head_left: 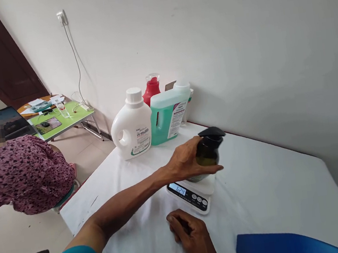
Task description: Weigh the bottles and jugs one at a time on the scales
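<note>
A scale [193,194] sits on the table [272,179], near the middle. A pump bottle [208,151] stands on the scale. The left hand [186,159] is wrapped around the bottle from its left side. The right hand [193,235] rests on the table, just in front of the scale. Behind the scale, by the wall, stand three jugs close together (one [132,127] to the left, one [167,116] to its right, one [151,89] behind them both). A person [22,174] sits far to the left, off the table. A small desk [59,120] is behind that person.
</note>
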Demonstrator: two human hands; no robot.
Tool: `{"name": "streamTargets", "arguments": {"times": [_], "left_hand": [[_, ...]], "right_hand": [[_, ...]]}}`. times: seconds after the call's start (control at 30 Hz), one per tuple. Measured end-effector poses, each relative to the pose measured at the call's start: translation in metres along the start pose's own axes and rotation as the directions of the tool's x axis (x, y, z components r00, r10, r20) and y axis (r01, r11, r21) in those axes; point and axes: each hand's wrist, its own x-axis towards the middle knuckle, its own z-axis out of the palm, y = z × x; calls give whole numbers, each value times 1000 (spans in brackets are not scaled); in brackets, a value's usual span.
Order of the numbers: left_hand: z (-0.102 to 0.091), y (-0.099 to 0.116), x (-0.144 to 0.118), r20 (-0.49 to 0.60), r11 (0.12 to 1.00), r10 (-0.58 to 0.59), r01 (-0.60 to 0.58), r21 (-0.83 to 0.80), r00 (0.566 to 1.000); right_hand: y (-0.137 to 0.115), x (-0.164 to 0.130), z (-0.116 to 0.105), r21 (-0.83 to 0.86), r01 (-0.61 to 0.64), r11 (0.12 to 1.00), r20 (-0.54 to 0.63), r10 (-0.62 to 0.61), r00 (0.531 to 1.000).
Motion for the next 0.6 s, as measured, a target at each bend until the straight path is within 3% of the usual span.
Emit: {"name": "streamTargets", "arguments": {"times": [0.2,0.33,0.43,0.6], "left_hand": [[-53,-5,5,-248,995,5,20,99,969],[-82,-17,6,-314,966,34,49,253,949],[-84,-30,1,-325,952,6,94,291,946],[-70,-53,-2,-353,951,-62,163,264,934]], "right_hand": [[-6,1,1,0,1,1000,0,-1,1000],[-8,3,2,20,8,1000,1,-8,1000],[-8,3,2,26,9,1000,-5,-9,1000],[-9,2,2,13,10,1000,-11,-10,1000]]}}
